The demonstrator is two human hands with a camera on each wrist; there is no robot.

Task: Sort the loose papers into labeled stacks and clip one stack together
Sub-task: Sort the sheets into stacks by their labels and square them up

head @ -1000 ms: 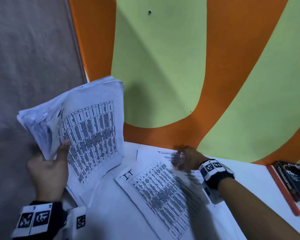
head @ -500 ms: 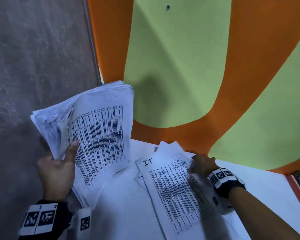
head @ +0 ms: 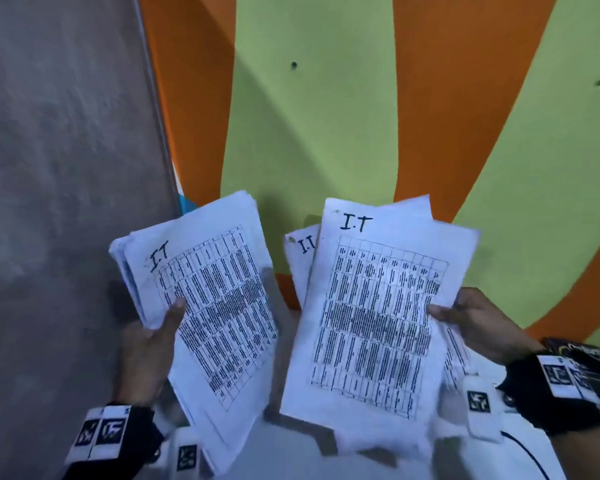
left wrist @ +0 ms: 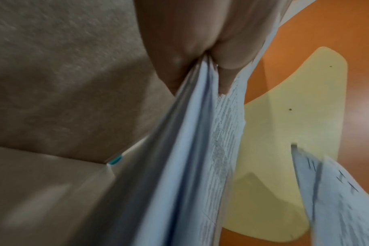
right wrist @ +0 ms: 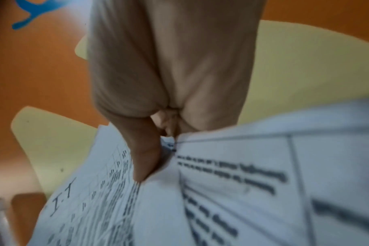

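My left hand [head: 153, 337] grips a thick sheaf of printed papers [head: 212, 306] by its left edge, thumb on top; the front sheet is marked "I.T" and carries a table. The left wrist view shows the same sheaf [left wrist: 190, 149] pinched edge-on between thumb and fingers. My right hand [head: 471, 320] holds a smaller bundle of "I.T" sheets [head: 371, 317] by the right edge, lifted off the white table [head: 520, 459]. In the right wrist view the thumb [right wrist: 145, 149] presses on that bundle [right wrist: 221, 199]. Both bundles are raised side by side.
An orange and green wall [head: 326, 116] rises right behind the table. A dark book with a red cover [head: 589, 362] lies at the table's right edge behind my right wrist. Grey floor [head: 49, 168] lies to the left. A black cable [head: 527, 455] runs along the table.
My right hand has picked the "I.T" sheets up off the table and raised them. The left sheaf has turned so its "I.T" front faces me.
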